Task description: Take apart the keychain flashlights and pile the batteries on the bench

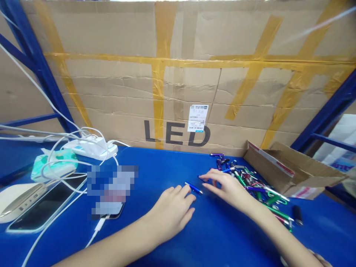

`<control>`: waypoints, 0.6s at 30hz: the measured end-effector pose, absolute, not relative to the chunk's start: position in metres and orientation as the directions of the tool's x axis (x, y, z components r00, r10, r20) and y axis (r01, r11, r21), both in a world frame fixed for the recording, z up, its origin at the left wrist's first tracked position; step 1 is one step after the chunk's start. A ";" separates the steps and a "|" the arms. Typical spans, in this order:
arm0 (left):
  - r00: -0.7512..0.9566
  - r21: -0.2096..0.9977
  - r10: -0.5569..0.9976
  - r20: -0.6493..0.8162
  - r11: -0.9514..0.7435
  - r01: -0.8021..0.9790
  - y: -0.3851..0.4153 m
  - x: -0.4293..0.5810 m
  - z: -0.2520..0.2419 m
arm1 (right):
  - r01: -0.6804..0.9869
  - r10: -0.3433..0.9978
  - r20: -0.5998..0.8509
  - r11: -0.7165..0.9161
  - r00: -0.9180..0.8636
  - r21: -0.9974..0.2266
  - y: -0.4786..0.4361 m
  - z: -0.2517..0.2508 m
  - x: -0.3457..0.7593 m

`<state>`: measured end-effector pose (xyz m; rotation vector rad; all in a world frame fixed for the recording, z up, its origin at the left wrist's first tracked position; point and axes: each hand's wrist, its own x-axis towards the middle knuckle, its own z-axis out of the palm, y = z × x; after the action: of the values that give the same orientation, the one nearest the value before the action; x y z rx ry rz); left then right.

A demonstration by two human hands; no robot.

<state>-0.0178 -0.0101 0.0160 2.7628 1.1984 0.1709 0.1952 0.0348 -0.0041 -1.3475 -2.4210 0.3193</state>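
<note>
A slim blue metal tube (pixel 194 188) with silver ends, like a mini flashlight or pen, lies on the blue table between my hands. My left hand (pixel 174 211) is palm down just left of it, fingers loosely bent and apart, index finger close to the tube's left end; whether it touches I cannot tell. To the right of the tube, my right hand (pixel 224 185) hovers low with thumb and fingers spread. A small dark blue spot shows at its fingertip, too small to name. Behind my right forearm spreads a pile of coloured metal tubes and clips (pixel 258 189), partly hidden.
An opened cardboard box (pixel 292 168) stands right of the pile, near a black cylinder (pixel 297 215). At left are a phone (pixel 47 207), a charging phone (pixel 115 193), a tissue pack (pixel 54 163), cables and a power strip (pixel 91 146). A large carton (pixel 125 92) walls the back.
</note>
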 end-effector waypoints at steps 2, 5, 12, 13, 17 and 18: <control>0.716 0.150 0.694 0.077 -0.718 0.680 -0.007 -0.015 0.013 | 0.830 0.875 0.201 0.482 -0.440 -0.281 0.040 -0.009 0.201; 0.797 0.150 0.595 0.109 -0.802 0.578 -0.005 -0.016 0.003 | 0.850 0.878 0.201 0.474 -0.435 -0.229 0.045 -0.020 0.205; 0.791 0.245 0.609 0.061 -0.777 0.580 -0.010 -0.025 -0.014 | 0.793 0.836 0.176 0.548 -0.519 -0.266 0.042 -0.026 0.194; 0.784 0.250 0.619 0.058 -0.769 0.589 -0.009 -0.025 -0.014 | 0.777 0.825 0.172 0.565 -0.538 -0.278 0.041 -0.025 0.192; 0.777 0.254 0.629 0.038 -0.758 0.601 -0.008 -0.024 -0.014 | 0.712 0.776 0.160 0.625 -0.610 -0.320 0.036 -0.019 0.185; 0.778 0.258 0.627 0.042 -0.759 0.597 -0.008 -0.025 -0.014 | 0.705 0.771 0.161 0.631 -0.616 -0.324 0.037 -0.018 0.185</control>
<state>-0.0245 -0.0079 -0.0140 2.7406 0.9578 0.1850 0.1852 0.0366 -0.0179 -1.1934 -2.5705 0.3322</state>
